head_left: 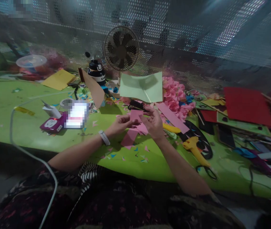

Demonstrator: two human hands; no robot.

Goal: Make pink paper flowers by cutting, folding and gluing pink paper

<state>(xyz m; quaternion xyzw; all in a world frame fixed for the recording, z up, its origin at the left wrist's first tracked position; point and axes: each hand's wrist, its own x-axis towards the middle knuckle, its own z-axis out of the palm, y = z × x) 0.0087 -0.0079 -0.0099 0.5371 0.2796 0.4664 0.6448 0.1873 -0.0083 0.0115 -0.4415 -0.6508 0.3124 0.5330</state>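
Above the green table (11,117), both of my hands pinch one small pink paper square (135,115). My left hand (120,124), with a white band on its wrist, grips the left edge. My right hand (152,123) has its fingers curled on the right edge. More pink paper pieces (132,135) lie on the table just under the hands. A long pink strip (172,117) rests to the right. Paper scraps (140,156) dot the near edge.
A small fan (121,48) and a pale green sheet (141,86) stand behind. Pink paper flowers (176,95), a yellow glue gun (195,149), scissors (207,170), red sheets (247,105) and tools crowd the right. A phone (77,115), charger and white cable (25,149) lie left.
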